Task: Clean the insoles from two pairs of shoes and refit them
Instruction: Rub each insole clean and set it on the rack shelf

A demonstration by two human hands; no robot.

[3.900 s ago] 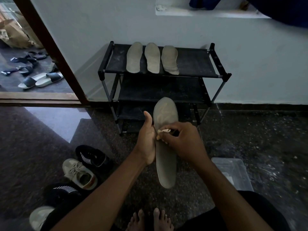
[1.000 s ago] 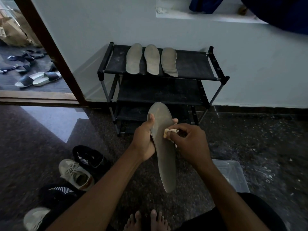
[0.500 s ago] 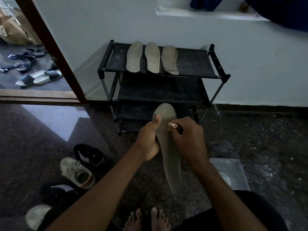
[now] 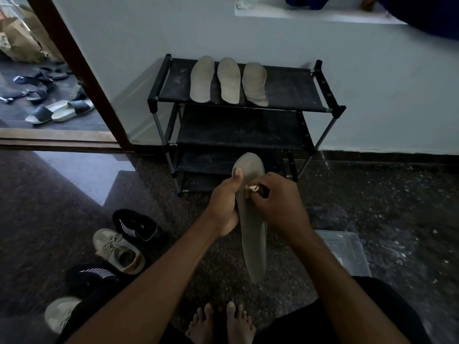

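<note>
Wiping step, this one: my left hand point(image 4: 224, 207) grips the insole point(image 4: 253, 244) by its edge, thumb on its face and fingers curled behind. It hangs upright in the air in front of the shoe rack point(image 4: 285, 95), toe end up. My right hand point(image 4: 278, 207) pinches a small pale cloth point(image 4: 250, 188) and presses it to the insole's upper part. Count with me: four insoles in all, one in my grip and three other insoles point(image 4: 229, 80) side by side on the rack's top shelf. Four shoes stand on the floor point(image 4: 372, 207) to my left, two black shoes point(image 4: 136, 225) and two pale sneakers point(image 4: 119, 252). One clear box point(image 4: 347, 249) sits by my right leg. I'd guess this is the last insole to clean. Next the cloth must run down to the heel, then each insole needs its matching shoe.
</note>
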